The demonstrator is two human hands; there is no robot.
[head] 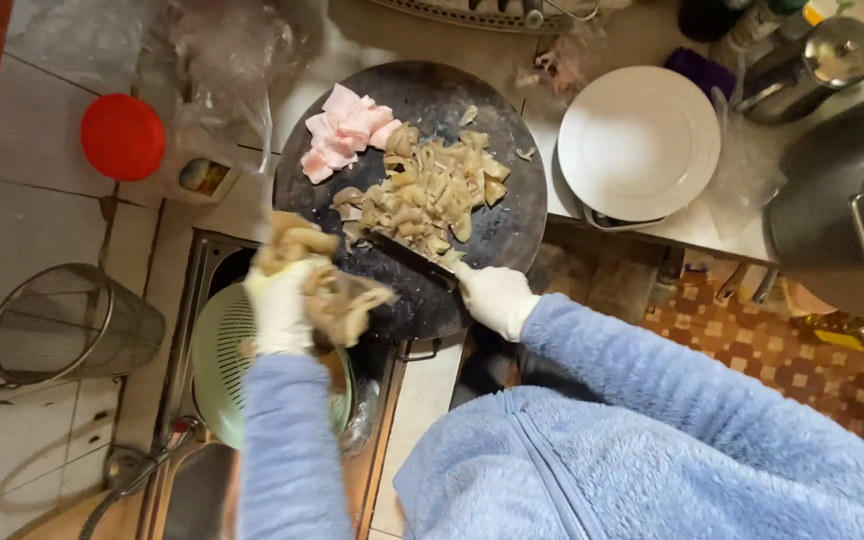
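Observation:
A round dark cutting board (497,235) holds a heap of pale chopped pieces (427,192) and, at its far edge, some pink meat slices (344,133). My left hand (280,298), in a white glove, holds a limp beige strip of meat (337,295) above the board's near left edge. In a white glove too, my right hand (494,296) grips a dark knife (410,255) whose blade lies against the near side of the chopped heap.
A green colander (217,360) sits in the sink under my left arm. A white plate (638,142) lies right of the board, a red-lidded jar (124,137) to its left, and a wire basket (67,322) on the tiles. Dark pots stand at far right.

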